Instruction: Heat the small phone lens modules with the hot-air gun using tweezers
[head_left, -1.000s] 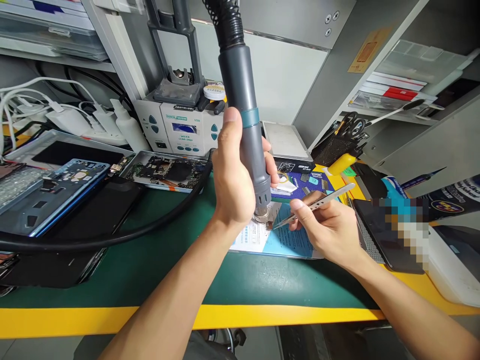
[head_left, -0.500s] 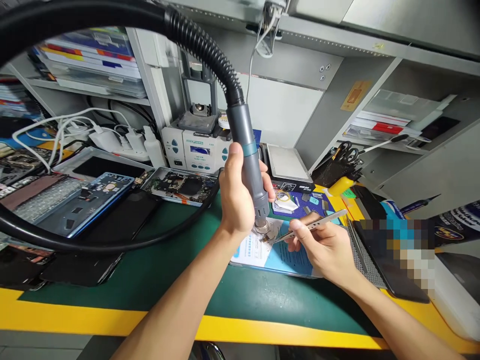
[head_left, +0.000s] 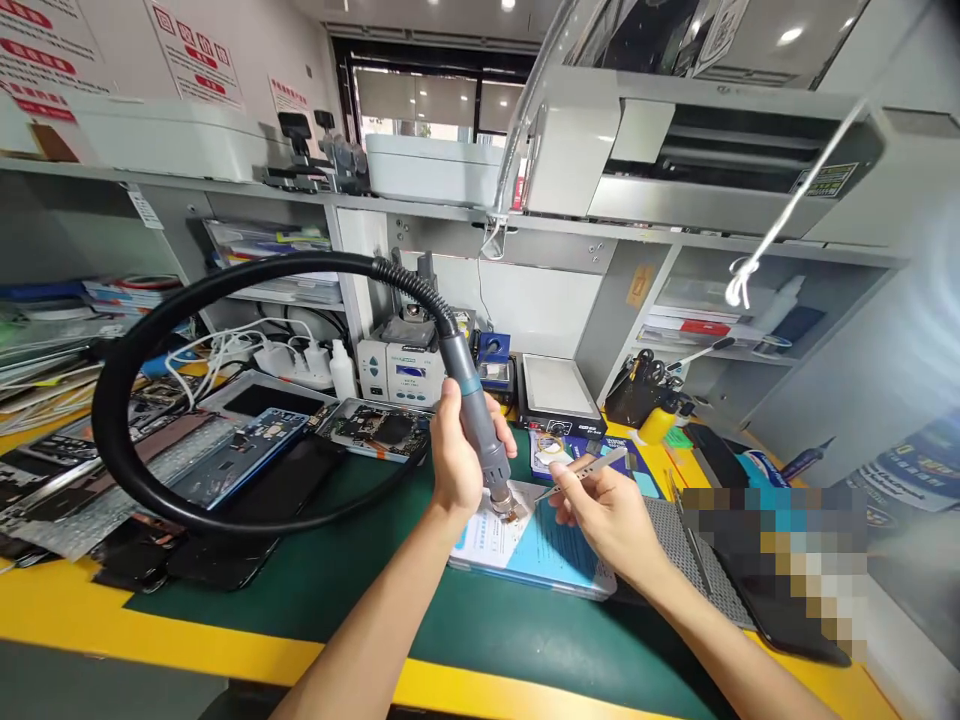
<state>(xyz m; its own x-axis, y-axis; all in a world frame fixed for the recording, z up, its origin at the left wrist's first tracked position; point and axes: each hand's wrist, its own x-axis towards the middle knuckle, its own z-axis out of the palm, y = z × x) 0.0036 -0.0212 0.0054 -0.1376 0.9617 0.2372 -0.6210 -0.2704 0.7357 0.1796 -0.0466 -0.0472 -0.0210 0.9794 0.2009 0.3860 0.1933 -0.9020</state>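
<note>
My left hand [head_left: 459, 455] is wrapped round a grey hot air gun [head_left: 480, 420] with a black hose [head_left: 202, 262]. Its metal nozzle points down at a small brownish part [head_left: 513, 515], too small to name. That part lies on a flat box with a blue and white printed face [head_left: 559, 555], which rests on the green mat [head_left: 360, 590]. My right hand [head_left: 604, 500] pinches metal tweezers [head_left: 589, 474], their tips over the box, close to the nozzle and a little right of the small part. Whether the tips grip anything I cannot make out.
Opened phones [head_left: 251, 465] and a phone frame with a circuit board [head_left: 375, 430] lie at left. Behind stand a control station [head_left: 405, 370] and a hot plate [head_left: 559, 385]. A black tool holder [head_left: 634, 390], yellow bottle [head_left: 658, 422] and perforated grey pad [head_left: 679, 545] are at right.
The view has tilted up, showing more of the shelf and room behind. The tweezer tips have drawn back from the small part. Both hands keep their tools.
</note>
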